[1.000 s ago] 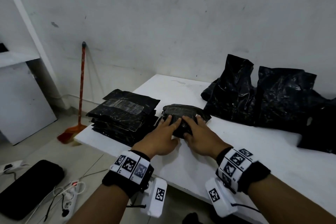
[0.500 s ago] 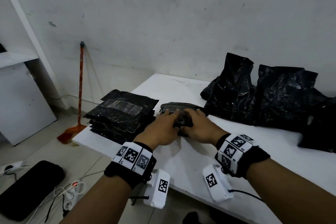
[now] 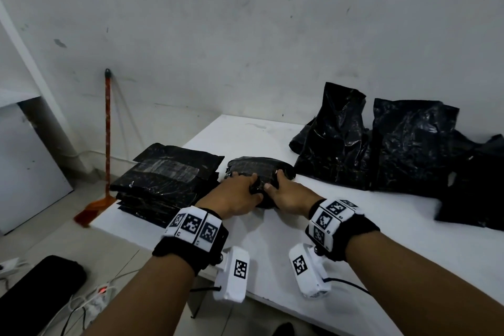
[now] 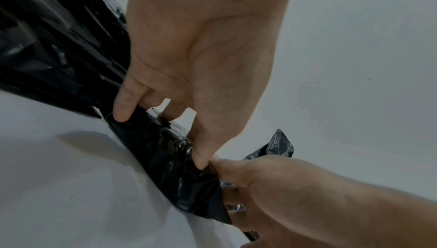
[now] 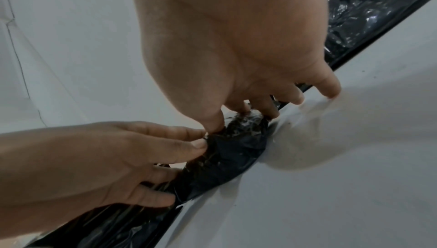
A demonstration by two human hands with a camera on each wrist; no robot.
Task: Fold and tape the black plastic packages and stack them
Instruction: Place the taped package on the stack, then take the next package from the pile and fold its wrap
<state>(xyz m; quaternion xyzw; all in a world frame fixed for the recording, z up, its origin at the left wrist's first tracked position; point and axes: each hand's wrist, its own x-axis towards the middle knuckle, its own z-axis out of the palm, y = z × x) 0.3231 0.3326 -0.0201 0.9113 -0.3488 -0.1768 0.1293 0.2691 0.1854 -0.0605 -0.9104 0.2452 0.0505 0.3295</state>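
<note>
My left hand (image 3: pixel 234 196) and right hand (image 3: pixel 286 195) are close together, both pinching the near flap of the black plastic package (image 3: pixel 261 169) that lies on the white surface (image 3: pixel 381 226). I judge this one half folded, not taped. The stack of taped packages (image 3: pixel 166 180) lies at its left; several unfolded bags (image 3: pixel 381 144) wait at the right. I can read no writing.

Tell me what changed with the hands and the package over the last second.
Both hands went from lying flat on the package to gripping its near edge: the left hand and right hand now pinch the gathered plastic, thumbs nearly touching. The taped stack and loose bags stayed put.
</note>
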